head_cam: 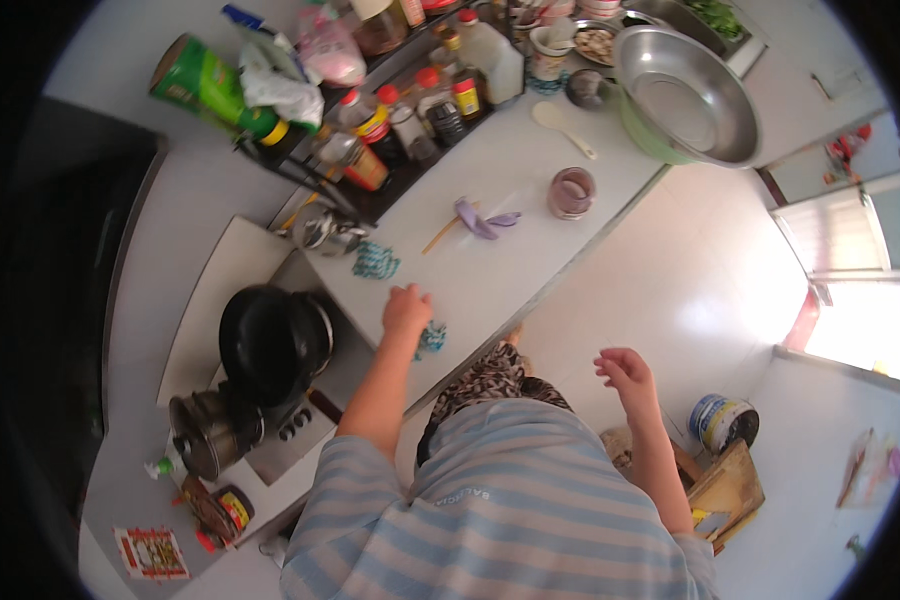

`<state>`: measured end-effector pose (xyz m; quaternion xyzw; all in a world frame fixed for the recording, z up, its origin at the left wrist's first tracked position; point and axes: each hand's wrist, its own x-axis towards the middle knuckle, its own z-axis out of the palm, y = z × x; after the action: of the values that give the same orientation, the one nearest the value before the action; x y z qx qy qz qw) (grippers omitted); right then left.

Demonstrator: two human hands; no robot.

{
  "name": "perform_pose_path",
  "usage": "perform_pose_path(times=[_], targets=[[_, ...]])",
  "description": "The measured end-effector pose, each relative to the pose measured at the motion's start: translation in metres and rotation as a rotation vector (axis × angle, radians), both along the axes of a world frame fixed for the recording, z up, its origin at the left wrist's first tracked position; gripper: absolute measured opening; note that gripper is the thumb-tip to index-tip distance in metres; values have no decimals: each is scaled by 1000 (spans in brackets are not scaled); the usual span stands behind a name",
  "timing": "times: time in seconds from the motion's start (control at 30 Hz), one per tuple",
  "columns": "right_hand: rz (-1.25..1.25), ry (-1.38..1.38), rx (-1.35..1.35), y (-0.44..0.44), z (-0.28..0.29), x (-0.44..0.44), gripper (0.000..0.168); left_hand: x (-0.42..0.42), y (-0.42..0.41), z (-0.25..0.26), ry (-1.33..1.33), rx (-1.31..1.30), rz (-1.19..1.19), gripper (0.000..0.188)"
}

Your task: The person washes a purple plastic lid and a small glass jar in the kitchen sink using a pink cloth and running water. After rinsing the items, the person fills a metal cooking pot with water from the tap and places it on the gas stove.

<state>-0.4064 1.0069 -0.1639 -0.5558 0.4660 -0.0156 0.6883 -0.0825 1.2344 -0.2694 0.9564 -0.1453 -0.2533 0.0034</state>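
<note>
My left hand (407,309) is over the white countertop (495,285), fingers bent down and their tips hidden. Beside its wrist, partly covered by it, lies a crumpled teal-and-white cloth (434,337). A second bunched cloth (376,260) with the same pattern is just beyond my fingers. My right hand (624,373) hangs in the air to the right of my body, fingers loosely bent and holding nothing. Farther along the counter are a purple strip of fabric (480,221), a thin wooden stick (440,237) and a pinkish glass jar (571,193).
A black wok (266,345) and a lidded pot (214,435) sit on the stove at left. Sauce bottles (371,127) line a rack behind the counter. A white rice paddle (562,129) lies near a large steel basin (686,97). A bucket (724,421) stands on the floor at right.
</note>
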Motion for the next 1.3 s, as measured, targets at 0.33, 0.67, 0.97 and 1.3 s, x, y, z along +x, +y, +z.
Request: perform_pose_path(times=[0.33, 0.67, 0.97, 1.3], targets=[[131, 96, -725, -89, -55, 140, 77, 24, -61, 21, -231, -812, -221, 32], [163, 199, -762, -115, -114, 199, 113, 64, -141, 1, -153, -304, -357, 97], [157, 83, -723, -137, -111, 218, 116, 88, -162, 4, 138, -146, -405, 118], [163, -116, -791, -153, -129, 223, 96, 65, -165, -9, 90, -106, -422, 113]])
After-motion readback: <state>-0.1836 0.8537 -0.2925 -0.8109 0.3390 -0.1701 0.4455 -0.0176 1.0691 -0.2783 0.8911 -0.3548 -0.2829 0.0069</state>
